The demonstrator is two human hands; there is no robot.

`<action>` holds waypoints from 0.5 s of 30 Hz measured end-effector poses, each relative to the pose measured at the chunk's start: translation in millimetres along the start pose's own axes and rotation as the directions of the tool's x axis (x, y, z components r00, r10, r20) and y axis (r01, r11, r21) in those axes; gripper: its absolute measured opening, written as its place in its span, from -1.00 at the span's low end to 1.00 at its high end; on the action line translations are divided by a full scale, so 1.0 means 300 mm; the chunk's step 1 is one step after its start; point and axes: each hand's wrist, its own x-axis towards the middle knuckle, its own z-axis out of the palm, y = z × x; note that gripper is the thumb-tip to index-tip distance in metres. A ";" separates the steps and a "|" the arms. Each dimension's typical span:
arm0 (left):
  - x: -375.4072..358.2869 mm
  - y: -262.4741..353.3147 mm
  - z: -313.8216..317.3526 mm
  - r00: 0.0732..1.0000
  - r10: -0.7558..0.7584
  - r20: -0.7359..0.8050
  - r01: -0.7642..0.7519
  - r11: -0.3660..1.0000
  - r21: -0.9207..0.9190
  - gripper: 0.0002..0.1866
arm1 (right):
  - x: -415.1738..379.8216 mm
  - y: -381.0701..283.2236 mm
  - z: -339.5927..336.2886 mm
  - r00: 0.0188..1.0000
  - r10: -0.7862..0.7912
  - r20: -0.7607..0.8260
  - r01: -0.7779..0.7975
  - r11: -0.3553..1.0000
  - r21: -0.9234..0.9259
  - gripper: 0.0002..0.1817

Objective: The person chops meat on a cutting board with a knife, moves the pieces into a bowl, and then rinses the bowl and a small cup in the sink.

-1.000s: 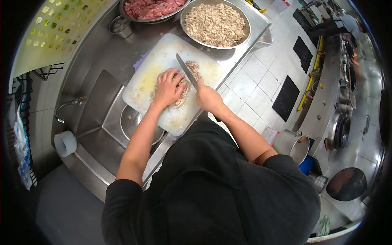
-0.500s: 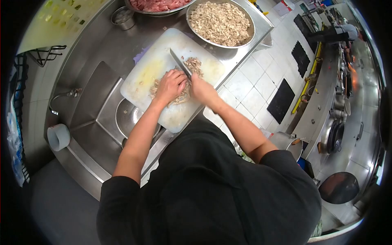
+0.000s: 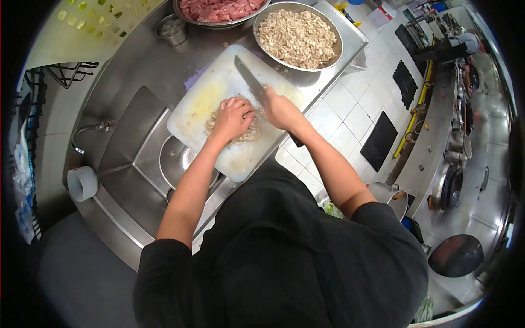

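A chef's knife (image 3: 250,79) is in my right hand (image 3: 281,112), its blade tilted and pointing to the far side of the white cutting board (image 3: 229,165). The dark end of its handle shows below my wrist. With curled fingers, my left hand (image 3: 232,118) presses down on a pile of pale brown food strips (image 3: 250,133), too small to identify surely. The blade is to the right of these fingers and apart from them. Chopped bits beyond the right hand are mostly hidden by the hand and knife.
Behind the board stand a metal bowl of chopped beige food (image 3: 298,37), a bowl of raw red meat (image 3: 221,9) and a small metal cup (image 3: 171,30). A sink (image 3: 117,191) with a tap (image 3: 90,131) lies left. Another person (image 3: 454,46) works far right.
My right hand has raised the knife and turned it, moving slightly right of the pile. The left hand stays on the food strips. The whole view has shifted a little.
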 end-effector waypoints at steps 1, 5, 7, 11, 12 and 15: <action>-0.001 0.019 -0.005 0.998 -0.052 0.036 0.052 0.998 0.021 -0.78 | -0.022 0.000 -0.032 0.999 0.022 -0.038 -0.021 1.000 0.015 -0.72; 0.052 0.097 0.025 0.994 0.053 -0.091 -0.033 0.977 0.211 -0.69 | -0.080 0.072 -0.058 0.989 0.100 -0.105 -0.097 0.995 0.036 -0.75; 0.079 0.116 0.053 0.968 -0.017 0.251 -0.068 0.944 0.323 -0.65 | -0.105 0.083 -0.062 0.979 0.165 -0.121 -0.160 0.986 0.046 -0.76; 0.136 0.109 0.100 0.933 -0.009 0.359 -0.132 0.921 0.366 -0.68 | -0.144 0.098 -0.059 0.977 0.165 -0.135 -0.154 0.984 0.088 -0.75; 0.148 0.101 0.099 0.941 0.014 0.338 -0.136 0.930 0.340 -0.72 | -0.155 0.087 -0.068 0.974 0.181 -0.137 -0.169 0.981 0.097 -0.75; 0.150 0.062 0.042 0.984 0.076 0.161 -0.105 0.978 0.178 -0.76 | -0.171 0.082 -0.073 0.970 0.201 -0.137 -0.187 0.976 0.108 -0.74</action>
